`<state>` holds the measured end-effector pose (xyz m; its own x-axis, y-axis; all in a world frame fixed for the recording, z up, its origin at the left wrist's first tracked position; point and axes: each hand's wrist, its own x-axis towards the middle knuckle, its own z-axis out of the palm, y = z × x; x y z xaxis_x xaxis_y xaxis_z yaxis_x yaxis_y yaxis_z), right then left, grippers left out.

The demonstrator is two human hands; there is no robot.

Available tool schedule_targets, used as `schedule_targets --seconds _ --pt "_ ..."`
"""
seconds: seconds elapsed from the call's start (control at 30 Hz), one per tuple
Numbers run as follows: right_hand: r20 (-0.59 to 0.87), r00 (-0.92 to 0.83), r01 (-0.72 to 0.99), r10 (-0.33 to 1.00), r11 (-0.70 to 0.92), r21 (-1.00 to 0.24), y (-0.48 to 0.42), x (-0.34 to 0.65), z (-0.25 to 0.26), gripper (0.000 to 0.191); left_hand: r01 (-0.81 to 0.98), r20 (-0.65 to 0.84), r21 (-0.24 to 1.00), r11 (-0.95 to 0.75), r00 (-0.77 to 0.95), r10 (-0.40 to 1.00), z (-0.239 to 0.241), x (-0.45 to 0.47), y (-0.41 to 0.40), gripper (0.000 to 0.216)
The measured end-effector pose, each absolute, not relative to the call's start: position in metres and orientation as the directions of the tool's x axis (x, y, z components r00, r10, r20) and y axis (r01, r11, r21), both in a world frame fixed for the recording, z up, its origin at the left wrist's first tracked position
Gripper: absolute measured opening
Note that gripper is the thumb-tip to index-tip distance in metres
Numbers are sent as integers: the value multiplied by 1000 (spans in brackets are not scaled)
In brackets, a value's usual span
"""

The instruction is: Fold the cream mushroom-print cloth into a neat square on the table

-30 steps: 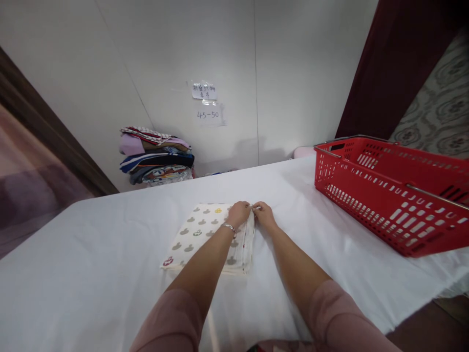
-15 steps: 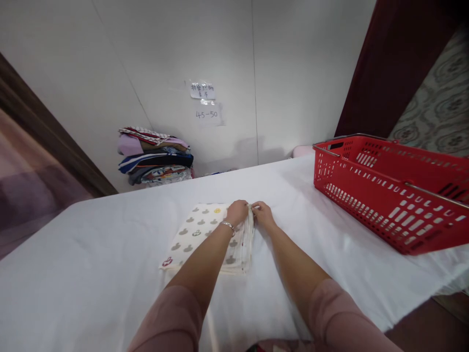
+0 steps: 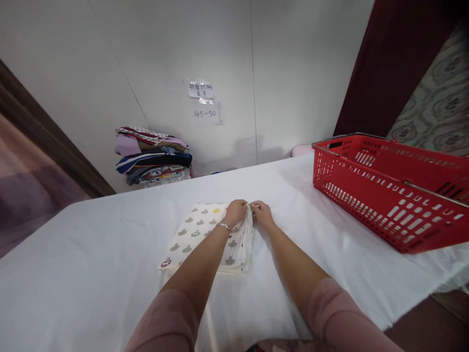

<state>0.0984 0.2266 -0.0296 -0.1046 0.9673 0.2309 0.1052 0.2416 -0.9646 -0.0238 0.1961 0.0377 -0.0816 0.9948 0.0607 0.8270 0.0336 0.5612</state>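
A folded white cloth (image 3: 194, 234) printed with grey mushroom-like shapes, plus a few yellow and red ones, lies flat in layers on the white-covered table (image 3: 110, 274). My left hand (image 3: 236, 212), with a bracelet on its wrist, is closed on the cloth's far right corner. Just beside it my right hand (image 3: 263, 214) pinches the same corner from the right side. The fingertips of both hands nearly meet there. My left forearm hides part of the cloth's middle and near edge.
A red plastic basket (image 3: 370, 195) with metal handles stands on the table's right side. Behind the far edge, a stack of folded clothes (image 3: 154, 155) rests against the wall. Two paper signs (image 3: 205, 113) are taped to the wall. A curtain (image 3: 44, 146) hangs at left.
Both hands stay at the cloth's far right corner, with only slight finger movement. The view has shifted a little; the cloth lies as before.
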Motion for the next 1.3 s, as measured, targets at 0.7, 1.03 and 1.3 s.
schedule_targets --seconds 0.7,1.03,1.3 --pt "235 -104 189 966 251 -949 228 98 -28 22 826 93 563 18 -85 992 35 -23 191 29" --pt "243 -82 262 967 256 -931 228 95 -29 17 826 111 564 22 -103 988 29 -23 192 29" --pt "253 -84 350 964 266 -898 228 94 -29 10 821 123 570 10 -97 988 28 -25 190 27"
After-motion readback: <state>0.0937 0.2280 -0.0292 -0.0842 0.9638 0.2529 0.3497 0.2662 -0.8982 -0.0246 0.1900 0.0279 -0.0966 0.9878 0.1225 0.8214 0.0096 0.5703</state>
